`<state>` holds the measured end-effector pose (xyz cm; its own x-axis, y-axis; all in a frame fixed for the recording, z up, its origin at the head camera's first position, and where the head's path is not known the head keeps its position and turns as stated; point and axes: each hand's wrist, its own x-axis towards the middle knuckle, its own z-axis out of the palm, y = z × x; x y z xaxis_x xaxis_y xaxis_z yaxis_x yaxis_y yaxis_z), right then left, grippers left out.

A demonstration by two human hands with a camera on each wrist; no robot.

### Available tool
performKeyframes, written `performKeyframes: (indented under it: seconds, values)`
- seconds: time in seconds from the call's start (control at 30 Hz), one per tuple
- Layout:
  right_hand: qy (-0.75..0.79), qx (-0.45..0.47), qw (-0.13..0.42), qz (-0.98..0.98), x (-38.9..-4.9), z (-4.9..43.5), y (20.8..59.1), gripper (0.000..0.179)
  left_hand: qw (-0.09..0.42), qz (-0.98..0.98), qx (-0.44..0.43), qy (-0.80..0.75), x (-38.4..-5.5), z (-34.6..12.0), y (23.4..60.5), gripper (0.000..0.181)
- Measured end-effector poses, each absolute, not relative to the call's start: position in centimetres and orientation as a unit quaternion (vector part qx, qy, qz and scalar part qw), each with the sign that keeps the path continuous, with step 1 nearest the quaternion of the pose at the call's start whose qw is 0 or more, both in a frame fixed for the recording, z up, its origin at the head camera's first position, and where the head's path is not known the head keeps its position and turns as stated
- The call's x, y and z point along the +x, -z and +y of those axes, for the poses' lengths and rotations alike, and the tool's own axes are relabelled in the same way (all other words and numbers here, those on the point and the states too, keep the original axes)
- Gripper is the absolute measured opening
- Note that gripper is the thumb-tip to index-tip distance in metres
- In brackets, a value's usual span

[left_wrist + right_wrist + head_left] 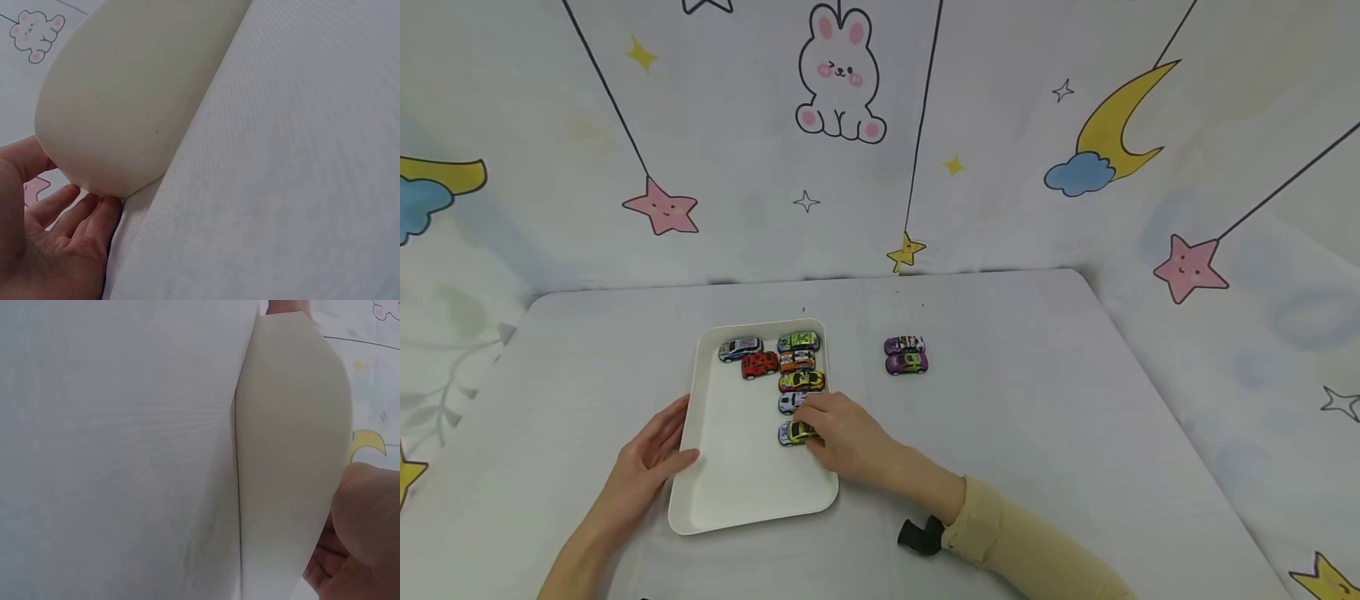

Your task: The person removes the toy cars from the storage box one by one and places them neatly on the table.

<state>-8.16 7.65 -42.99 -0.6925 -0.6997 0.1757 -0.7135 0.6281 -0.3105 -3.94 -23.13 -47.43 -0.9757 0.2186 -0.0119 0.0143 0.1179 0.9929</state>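
Note:
A white rectangular tray lies on the table with small toy cars inside. My left hand grips its left side, thumb over the rim and fingers against the outer wall; the left wrist view shows the fingertips at the wall's lower edge. Reaching over the right rim, my right hand pinches a yellow and pale-blue toy car, partly covered by the fingers. Just above it in the right column sits a white car, then a yellow car, an orange car and a green car.
Left of that column in the tray are a silver-blue car and a red car. Outside the tray, to the right, two purple cars stand side by side on the white-covered table. A patterned cloth backdrop rises behind.

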Motion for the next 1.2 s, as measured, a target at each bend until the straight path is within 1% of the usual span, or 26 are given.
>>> performKeyframes:
  seconds: [0.13, 0.3, 0.5, 0.77, 0.97, 1.2]
  values:
    - [-0.155, 0.402, 0.022, -0.902, -8.3, 7.5, 42.8, 0.024, 0.078, 0.743, 0.078, -0.660, -3.9, -23.1, 47.3, 0.070]
    - [-0.145, 0.405, 0.008, -0.903, -8.2, 7.5, 42.7, 0.025, 0.081, 0.744, 0.076, -0.659, -3.9, -23.0, 47.3, 0.070]
    - [-0.165, 0.411, 0.002, -0.897, -8.2, 7.6, 42.9, 0.026, 0.078, 0.746, 0.077, -0.657, -3.9, -22.9, 47.3, 0.070]
    - [-0.211, 0.427, 0.014, -0.879, -8.2, 8.2, 43.5, 0.027, 0.074, 0.742, 0.079, -0.661, -3.8, -22.9, 47.2, 0.070]
    - [-0.239, 0.429, 0.017, -0.871, -7.9, 8.7, 42.7, 0.030, 0.073, 0.745, 0.079, -0.659, -3.8, -23.0, 47.2, 0.070]
    - [-0.279, 0.451, 0.045, -0.846, -7.8, 9.5, 42.2, 0.033, 0.074, 0.745, 0.076, -0.659, -3.8, -23.0, 47.0, 0.070]
